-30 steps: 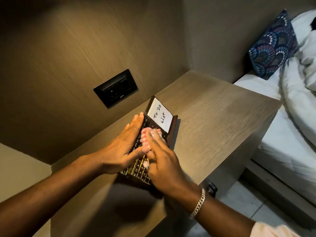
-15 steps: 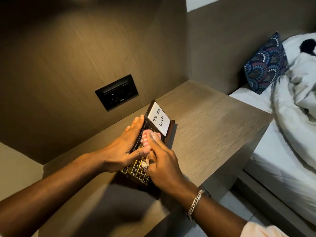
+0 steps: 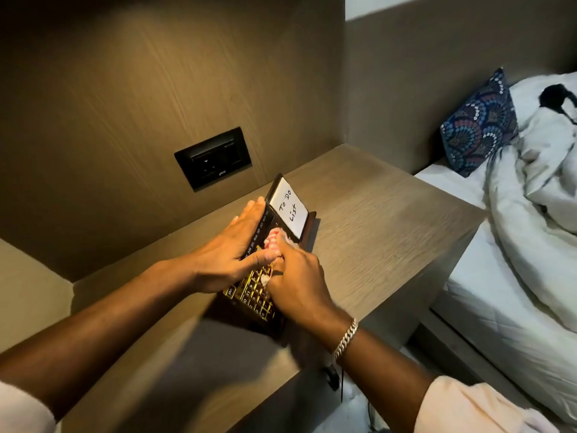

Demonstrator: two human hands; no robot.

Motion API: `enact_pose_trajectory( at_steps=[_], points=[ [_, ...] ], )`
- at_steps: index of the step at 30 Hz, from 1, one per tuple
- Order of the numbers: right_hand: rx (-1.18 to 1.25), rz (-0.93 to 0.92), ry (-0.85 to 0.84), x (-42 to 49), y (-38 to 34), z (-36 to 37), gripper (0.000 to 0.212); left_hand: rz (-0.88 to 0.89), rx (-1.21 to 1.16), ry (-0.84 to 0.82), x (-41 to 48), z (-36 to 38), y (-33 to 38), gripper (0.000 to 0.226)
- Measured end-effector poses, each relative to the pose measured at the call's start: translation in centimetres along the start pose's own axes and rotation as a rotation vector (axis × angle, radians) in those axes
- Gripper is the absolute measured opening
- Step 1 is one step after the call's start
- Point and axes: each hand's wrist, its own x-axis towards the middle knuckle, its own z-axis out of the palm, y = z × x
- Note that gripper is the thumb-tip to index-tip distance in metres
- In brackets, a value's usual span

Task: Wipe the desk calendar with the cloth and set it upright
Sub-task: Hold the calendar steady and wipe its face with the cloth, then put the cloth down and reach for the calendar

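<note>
Single view, head-worn, wide-angle: looks forward and steeply down from above my forearms onto the wooden side table (image 3: 390, 220), whose edges run diagonally across the frame. Range close: my left hand (image 3: 228, 254) and right hand (image 3: 299, 285) sit mid-frame, near the lens. Periphery: wood wall panel (image 3: 125, 104) fills the upper left, the bed (image 3: 515, 276) the right edge.

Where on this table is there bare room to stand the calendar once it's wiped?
Bare table lies right of the calendar, to the edge by the bed, and behind it toward the corner. Crowded: by the socket, where left hand, right hand and cloth work.
</note>
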Motion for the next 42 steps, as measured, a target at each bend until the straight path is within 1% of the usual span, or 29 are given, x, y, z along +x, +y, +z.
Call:
enact_pose_trajectory(
  at_steps=[3,4,5,7,8,9,10,12,13,14,15,17,18,21,22,25,26,28,30,33,34,35,37,38,39,40,41,42],
  points=[
    [0.252,-0.015,0.034,-0.5,-1.3,-1.6,0.039,-0.010,-0.005,0.010,-0.5,-0.2,0.5,0.103],
    [0.402,0.008,0.021,-0.2,-1.6,-2.5,0.031,-0.010,0.003,0.006,-0.5,-0.3,0.6,0.104],
    [0.595,0.046,-0.021,0.5,-1.6,-3.5,0.028,-0.010,0.019,-0.007,-0.5,-0.5,0.8,0.105],
    [1.042,0.162,-0.145,2.0,-1.0,-5.6,0.036,-0.027,0.047,-0.043,-0.4,-0.8,1.1,0.106],
    [1.197,0.204,-0.182,2.5,-0.4,-6.9,0.044,-0.045,0.045,-0.057,-0.4,-1.0,1.3,0.102],
    [1.264,0.233,-0.190,2.9,0.6,-8.4,0.047,-0.067,0.031,-0.064,-0.3,-1.0,1.5,0.096],
    [1.263,0.240,-0.182,3.3,1.7,-10.0,0.047,-0.088,0.015,-0.064,-0.3,-1.0,1.6,0.088],
    [1.214,0.230,-0.164,4.4,4.5,-13.4,0.040,-0.137,-0.010,-0.044,-0.3,-1.0,1.9,0.078],
    [1.127,0.237,-0.141,5.0,6.0,-15.2,0.035,-0.161,-0.017,-0.025,-0.3,-1.0,2.0,0.077],
    [0.947,0.229,-0.107,5.6,7.4,-17.0,0.031,-0.185,-0.019,0.000,-0.3,-1.0,2.2,0.077],
    [0.699,0.197,-0.070,6.0,8.8,-18.6,0.029,-0.204,-0.017,0.025,-0.2,-1.0,2.4,0.077],
    [0.231,0.071,-0.011,6.5,11.5,-21.1,0.026,-0.230,0.015,0.060,-0.1,-0.8,2.9,0.079],
    [0.041,0.002,-0.020,6.6,12.8,-22.1,0.029,-0.246,0.041,0.075,0.0,-0.6,3.2,0.081],
    [-0.648,-0.197,-0.152,7.7,16.4,-23.4,0.060,-0.314,0.131,0.119,0.4,0.1,4.1,0.097],
    [-0.757,-0.233,-0.187,8.0,17.1,-23.6,0.065,-0.341,0.159,0.136,0.5,0.4,4.5,0.100],
    [-0.811,-0.250,-0.234,8.2,18.8,-23.2,0.056,-0.416,0.248,0.177,0.7,1.5,5.6,0.107],
    [-0.819,-0.232,-0.235,7.8,19.2,-22.6,0.058,-0.438,0.283,0.180,0.6,1.8,5.8,0.109],
    [-0.818,-0.226,-0.241,7.6,20.2,-21.7,0.078,-0.494,0.340,0.197,0.5,2.5,6.4,0.109],
    [-0.834,-0.264,-0.273,7.6,20.6,-21.3,0.094,-0.529,0.390,0.206,0.3,3.2,7.2,0.106],
    [-0.865,-0.292,-0.301,7.6,20.4,-21.7,0.109,-0.517,0.436,0.280,0.4,3.7,8.8,0.102],
    [-0.874,-0.293,-0.311,7.6,20.1,-22.0,0.112,-0.508,0.400,0.351,0.1,3.9,9.5,0.100],
    [-0.877,-0.290,-0.318,7.7,19.8,-22.1,0.113,-0.499,0.333,0.457,-0.4,4.1,10.2,0.097],
    [-0.832,-0.324,-0.285,8.0,18.4,-22.1,0.110,-0.497,0.152,0.763,-1.6,5.3,11.6,0.083],
    [-0.762,-0.370,-0.252,8.2,17.5,-21.9,0.107,-0.537,0.053,0.943,-2.2,6.4,12.2,0.077],
    [-0.646,-0.406,-0.238,8.5,16.5,-21.3,0.104,-0.603,-0.062,1.112,-2.8,7.7,12.8,0.073],
    [-0.486,-0.410,-0.258,8.7,15.5,-20.5,0.102,-0.680,-0.203,1.243,-3.2,9.1,13.5,0.071],
    [-0.309,-0.370,-0.306,8.9,14.5,-19.6,0.101,-0.751,-0.371,1.326,-3.3,10.5,14.3,0.070],
    [-0.142,-0.309,-0.373,8.9,13.6,-18.5,0.099,-0.810,-0.550,1.375,-3.3,11.9,14.9,0.067]
  ],
)
